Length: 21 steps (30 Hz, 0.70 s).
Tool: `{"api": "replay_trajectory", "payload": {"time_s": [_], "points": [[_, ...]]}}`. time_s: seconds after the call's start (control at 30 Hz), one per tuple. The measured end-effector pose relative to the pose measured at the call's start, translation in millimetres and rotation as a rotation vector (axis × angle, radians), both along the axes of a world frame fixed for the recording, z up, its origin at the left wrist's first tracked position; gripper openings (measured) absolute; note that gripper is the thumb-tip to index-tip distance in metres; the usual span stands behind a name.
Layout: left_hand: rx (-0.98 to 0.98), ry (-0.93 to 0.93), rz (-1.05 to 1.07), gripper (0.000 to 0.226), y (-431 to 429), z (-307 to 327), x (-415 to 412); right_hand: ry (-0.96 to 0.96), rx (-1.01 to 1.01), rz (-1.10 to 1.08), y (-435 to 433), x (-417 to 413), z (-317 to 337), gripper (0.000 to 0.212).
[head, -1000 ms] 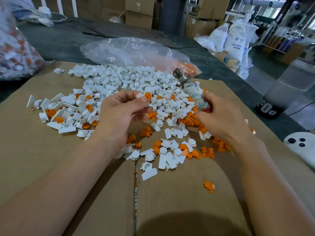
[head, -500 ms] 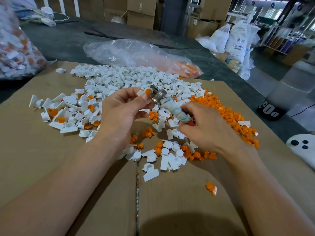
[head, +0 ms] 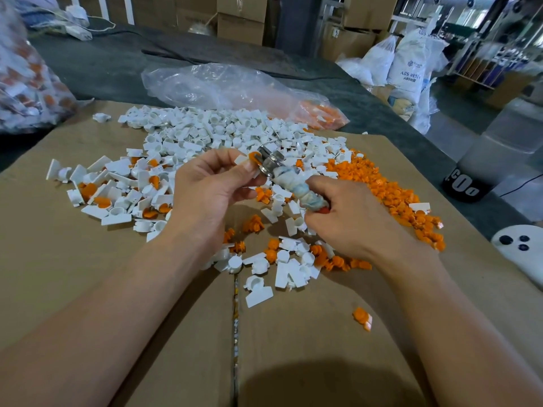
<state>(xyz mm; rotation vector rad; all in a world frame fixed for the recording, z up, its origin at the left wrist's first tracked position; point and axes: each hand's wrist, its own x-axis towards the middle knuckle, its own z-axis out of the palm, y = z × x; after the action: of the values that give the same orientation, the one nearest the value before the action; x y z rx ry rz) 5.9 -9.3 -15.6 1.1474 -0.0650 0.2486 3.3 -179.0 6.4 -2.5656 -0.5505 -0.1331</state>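
**Item:** white plastic piece (head: 241, 160) with an orange plug (head: 253, 156) set in it. It is held in the air above the middle of the cardboard sheet (head: 88, 289), just in front of the far pile.

**Left hand** (head: 211, 186): grip closed, thumb and fingertips pinching the piece.

**Right hand** (head: 346, 218): grip closed round the cloth-wrapped handle of a pressing tool (head: 289, 179), whose round metal head touches the plug.

**Step in hand, by judgement:** driving the plug home. This goes best with the head square on the plug and the push straight along its axis. The left fingertips should stay clear of the metal rim, and the piece should be braced so it cannot twist.

**Appearance:** small, hard, glossy white. The plug is bright orange and partly hidden behind the tool head.

**Around:**
- loose white pieces (head: 211, 130) heaped far and left
- spare orange plugs (head: 382, 183) heaped right
- fitted pieces (head: 97, 198) lying left
- a clear bag (head: 223, 83) far off on the grey surface (head: 117, 69)
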Motion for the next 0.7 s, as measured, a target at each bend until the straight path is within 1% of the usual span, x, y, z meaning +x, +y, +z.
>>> {"api": "replay_trajectory", "payload": {"time_s": [0.43,0.57,0.7], "points": [[-0.025,0.078,0.043,0.024,0,-1,1,-0.079,-0.089,-0.027,9,1,-6,0.034],[-0.057,0.098,0.047,0.027,1,0,0,-0.104,-0.121,-0.03,12,1,-7,0.019],[-0.044,0.11,0.04,0.024,1,2,-1,-0.113,-0.112,-0.044,10,2,-8,0.02]]}}
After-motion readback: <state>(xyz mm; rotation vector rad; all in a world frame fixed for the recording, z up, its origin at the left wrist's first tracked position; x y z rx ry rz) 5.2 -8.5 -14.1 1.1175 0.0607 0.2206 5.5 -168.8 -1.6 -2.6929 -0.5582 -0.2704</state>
